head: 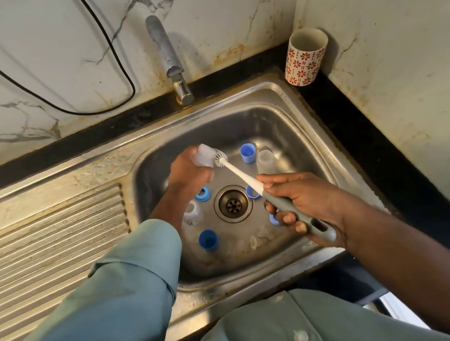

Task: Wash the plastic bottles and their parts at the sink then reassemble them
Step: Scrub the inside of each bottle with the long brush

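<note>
— Stainless steel everywhere: the sink (290,108) is a dull, scuffed basin with a ribbed draining board beside it. Take the drain (233,204) as the centre. Nearest us from it, a blue cap (208,240) stands on the basin floor.

— And the hands?

— Just right of the drain, the right hand (301,202) is wrapped round the grey handle of a bottle brush (248,178). Its white shaft runs up past the drain to a small round bristle head. Beyond and left of the drain, the left hand (189,172) clasps a clear plastic bottle (205,155), with the bristles right at its mouth.

— What could go wrong?

— That bottle looks wet and smooth; I'd guess a hard push could twist it out of the grip and drop it among the parts. A small clear bottle (192,213) and blue ring (202,194) sit left of the drain, and light pieces like those would scatter easily.

— Further back?

— Beyond the drain stand another blue cap (247,154) and a frosted bottle (265,161). Behind those rises the metal tap (169,61), with no water running that I can see. A red-flowered cup (304,56) sits in the far corner.
</note>
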Demonstrator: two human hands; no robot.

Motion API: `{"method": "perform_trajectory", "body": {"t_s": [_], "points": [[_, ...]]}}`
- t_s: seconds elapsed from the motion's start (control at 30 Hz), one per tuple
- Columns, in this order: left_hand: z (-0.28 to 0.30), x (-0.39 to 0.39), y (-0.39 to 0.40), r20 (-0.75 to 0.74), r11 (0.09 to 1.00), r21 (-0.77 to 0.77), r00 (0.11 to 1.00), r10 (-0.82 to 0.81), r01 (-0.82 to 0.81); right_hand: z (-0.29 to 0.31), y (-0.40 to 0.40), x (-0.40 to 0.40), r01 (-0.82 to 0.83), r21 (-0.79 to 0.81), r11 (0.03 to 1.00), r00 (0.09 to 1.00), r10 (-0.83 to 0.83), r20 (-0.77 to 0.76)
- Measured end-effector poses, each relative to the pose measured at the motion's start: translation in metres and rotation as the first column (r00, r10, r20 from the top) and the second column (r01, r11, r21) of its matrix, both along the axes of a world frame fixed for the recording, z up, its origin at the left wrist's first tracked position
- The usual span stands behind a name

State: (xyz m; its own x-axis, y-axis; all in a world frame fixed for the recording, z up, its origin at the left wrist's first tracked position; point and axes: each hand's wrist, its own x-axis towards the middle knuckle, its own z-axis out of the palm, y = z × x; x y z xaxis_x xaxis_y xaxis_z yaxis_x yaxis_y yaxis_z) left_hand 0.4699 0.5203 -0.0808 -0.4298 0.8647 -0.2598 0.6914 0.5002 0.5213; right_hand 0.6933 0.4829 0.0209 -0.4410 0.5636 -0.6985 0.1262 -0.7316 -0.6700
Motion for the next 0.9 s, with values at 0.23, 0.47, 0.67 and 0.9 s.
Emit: {"method": "perform_trajectory", "body": {"t_s": [0.23,0.47,0.67,0.9], "points": [[0.003,-0.002,-0.006,0.289,1.0,0.0,0.957,-0.007,0.008,-0.001,-0.002,0.0,-0.025,0.057,0.998,0.999,0.023,0.039],[-0.006,0.002,-0.007,0.222,0.985,0.158,0.974,0.034,-0.071,0.007,0.011,0.014,0.001,-0.005,1.0,1.0,-0.001,-0.013],[-0.002,0.001,-0.015,0.138,0.989,0.135,0.99,0.041,-0.06,0.004,0.003,0.01,-0.012,-0.019,1.0,1.0,0.012,-0.018],[0.003,0.013,-0.015,0.062,0.999,0.049,0.998,0.014,-0.017,0.001,-0.005,0.005,-0.017,0.017,1.0,0.999,0.016,0.038]]}}
